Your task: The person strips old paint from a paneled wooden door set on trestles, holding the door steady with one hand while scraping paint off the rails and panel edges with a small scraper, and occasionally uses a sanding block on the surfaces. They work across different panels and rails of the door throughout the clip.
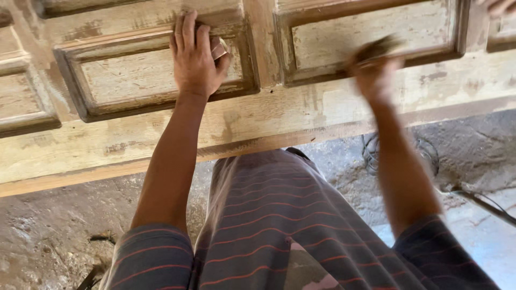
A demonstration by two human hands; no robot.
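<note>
A large worn wooden panelled door (258,121) lies flat before me, its paint mostly stripped. My left hand (196,56) rests palm down on the moulded frame of a recessed panel (134,75), fingers spread, with a small pale piece showing under its fingers. My right hand (372,67) is blurred by motion at the lower moulding of the neighbouring panel (365,32). It grips a dark flat piece, likely sandpaper (376,48).
Another person's fingertips (497,6) show at the top right corner on the door. Below the door's near edge is a rough concrete floor (48,236) with a coil of wire (398,153) and a cable (484,201) at the right.
</note>
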